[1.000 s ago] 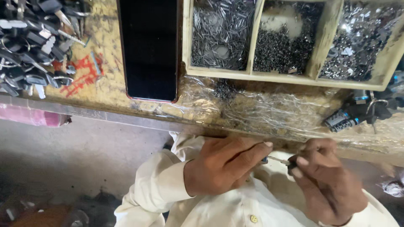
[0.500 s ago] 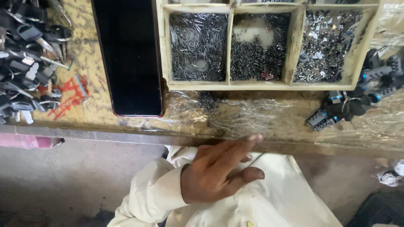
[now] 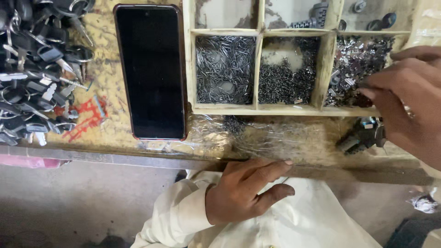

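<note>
Small metal parts (image 3: 356,69) — bright, stiff, light, loose and slippery; they fill the right-hand compartment of the wooden tray (image 3: 285,109) on the tabletop (image 3: 110,124). Best pinched singly at the edges. Right hand (image 3: 409,98) above them, fingers curled, holding nothing visible. Left hand (image 3: 245,190) spread, empty, at the tabletop's edge. Phone (image 3: 150,71) and keys (image 3: 36,69) further left.

Heaped keys (image 3: 34,69) at the bench's (image 3: 115,133) left edge; flat slab phone (image 3: 150,71) right of them; wooden compartment tray (image 3: 258,108) toward the right, holding pins.
</note>
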